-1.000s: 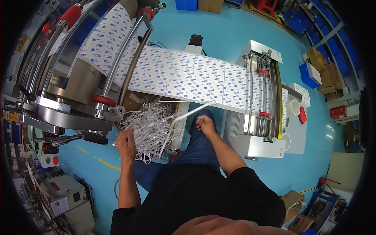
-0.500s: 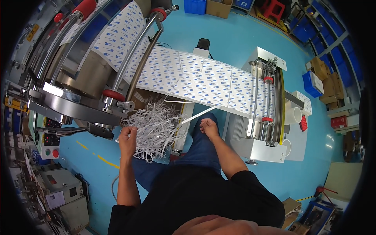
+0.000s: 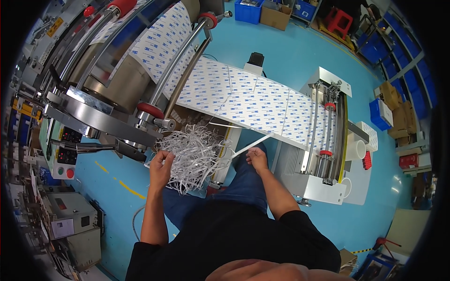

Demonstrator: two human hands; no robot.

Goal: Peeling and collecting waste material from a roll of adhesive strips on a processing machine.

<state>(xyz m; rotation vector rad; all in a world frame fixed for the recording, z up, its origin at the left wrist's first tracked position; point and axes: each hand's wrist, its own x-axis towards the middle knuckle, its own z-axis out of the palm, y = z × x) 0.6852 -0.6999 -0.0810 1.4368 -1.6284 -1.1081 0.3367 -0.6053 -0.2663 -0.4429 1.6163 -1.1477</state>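
Observation:
A wide white sheet with blue print (image 3: 243,100) stretches between the rollers of a machine on the left and a machine unit on the right. From its near edge a narrow white strip (image 3: 252,146) slants down towards a heap of tangled white strips (image 3: 194,161). My left hand (image 3: 160,169) is beside the heap's left side, its fingers closed; what they hold, if anything, is too small to make out. Just below the slanting strip, my right hand (image 3: 257,160) hovers over my knee, fingers loosely bent and a little apart, with nothing visible in them.
Steel rollers with red collars (image 3: 151,110) and a lever stand out near my left hand. The right-hand machine unit (image 3: 323,185) has a sharp-cornered metal housing. A white cup (image 3: 355,149) stands beyond it. Blue crates (image 3: 248,10) and cardboard boxes are farther back.
The whole scene has shifted right and slightly down in the picture. My right hand is now closer to the slanting strip. My left hand stays beside the heap, fingers closed.

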